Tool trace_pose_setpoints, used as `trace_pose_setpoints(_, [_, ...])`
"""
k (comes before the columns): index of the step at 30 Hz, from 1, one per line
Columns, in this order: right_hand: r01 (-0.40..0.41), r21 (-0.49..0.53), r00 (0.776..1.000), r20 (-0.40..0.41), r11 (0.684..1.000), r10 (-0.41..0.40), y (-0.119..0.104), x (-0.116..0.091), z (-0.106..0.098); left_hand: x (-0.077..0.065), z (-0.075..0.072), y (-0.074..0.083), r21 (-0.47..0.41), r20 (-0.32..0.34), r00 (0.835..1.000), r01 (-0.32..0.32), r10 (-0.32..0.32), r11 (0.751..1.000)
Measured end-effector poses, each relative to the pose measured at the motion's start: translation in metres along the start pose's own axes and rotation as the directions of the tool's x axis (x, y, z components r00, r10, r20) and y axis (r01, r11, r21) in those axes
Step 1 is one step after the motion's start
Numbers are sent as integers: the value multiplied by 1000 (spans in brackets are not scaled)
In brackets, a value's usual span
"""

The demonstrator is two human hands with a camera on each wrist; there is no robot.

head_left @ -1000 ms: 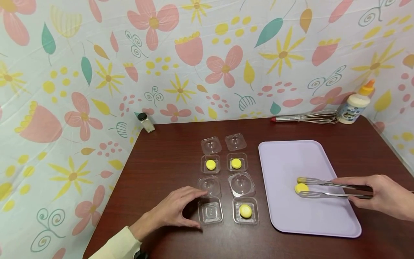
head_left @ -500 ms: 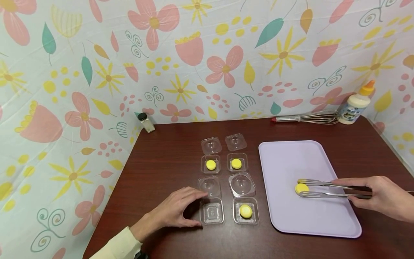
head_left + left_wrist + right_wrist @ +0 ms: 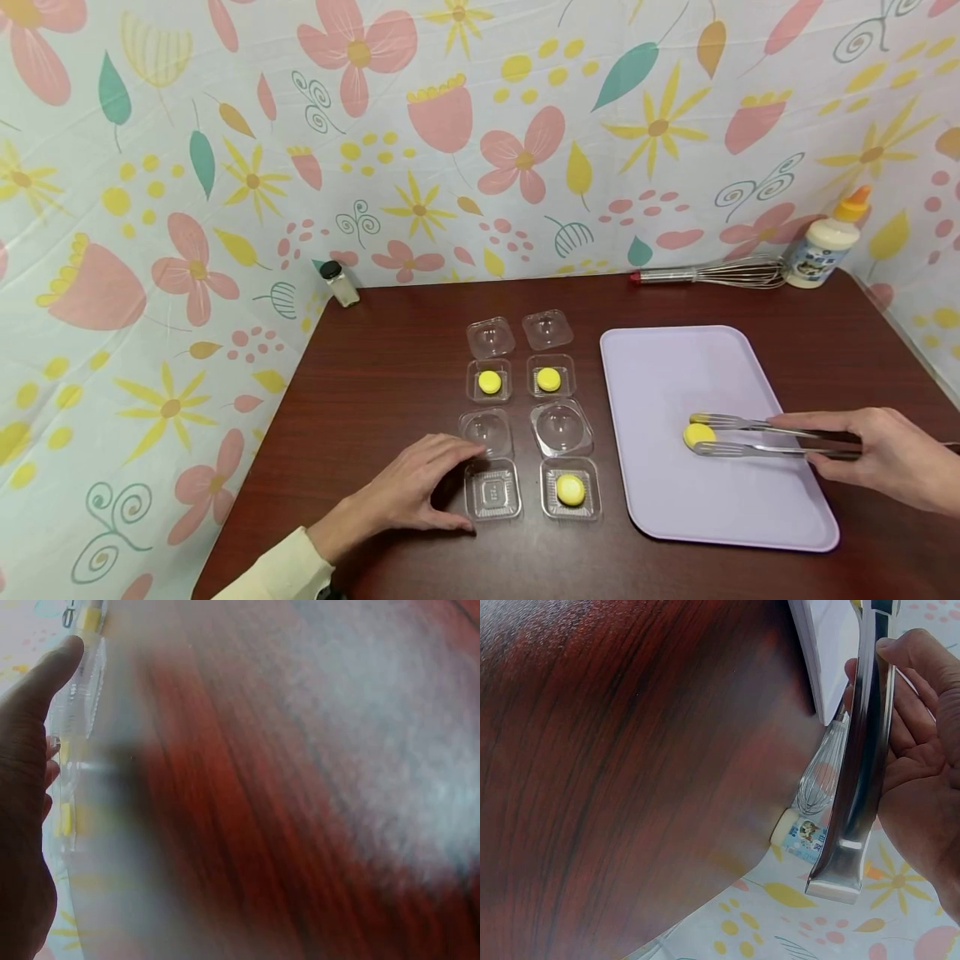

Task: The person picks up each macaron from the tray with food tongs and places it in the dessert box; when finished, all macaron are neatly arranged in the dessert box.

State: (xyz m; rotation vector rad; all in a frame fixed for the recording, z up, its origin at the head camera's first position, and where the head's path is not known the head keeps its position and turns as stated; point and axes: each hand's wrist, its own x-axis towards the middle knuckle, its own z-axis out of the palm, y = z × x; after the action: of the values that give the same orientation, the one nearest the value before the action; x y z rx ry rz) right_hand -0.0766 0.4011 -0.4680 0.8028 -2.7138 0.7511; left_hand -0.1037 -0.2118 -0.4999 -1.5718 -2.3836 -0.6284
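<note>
My right hand (image 3: 892, 454) holds metal tongs (image 3: 780, 452), whose slotted tips straddle a yellow macaron (image 3: 699, 436) on the lilac tray (image 3: 675, 367). In the right wrist view, thumb and fingers grip the tongs (image 3: 861, 750) on both sides. My left hand (image 3: 408, 483) lies at the left of a bare clear plastic box (image 3: 493, 493), thumb and fingers spread; whether it touches the box is hard to tell. Right of that box, another clear box (image 3: 549, 508) contains a macaron (image 3: 571, 490). The left wrist view shows the left hand (image 3: 26, 765) at its edge.
Two more boxes with macarons (image 3: 490, 382) stand farther back. Several domed clear lids (image 3: 561, 427) lie between and behind the boxes. A whisk (image 3: 705, 273) and a white bottle (image 3: 821, 250) are at the back right, a small black-capped jar (image 3: 340, 284) at the back left.
The bare clear box has shifted slightly to the right, and my left hand has moved a little the same way. The tongs and the macaron between their tips stay nearly still.
</note>
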Motion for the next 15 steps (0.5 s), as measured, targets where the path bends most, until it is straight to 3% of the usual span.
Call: trace_pose_setpoints(15, [-16,-4,1000,14,1000,16,-2,2,-1,5,5,10,40,-9,999,38,-38,998])
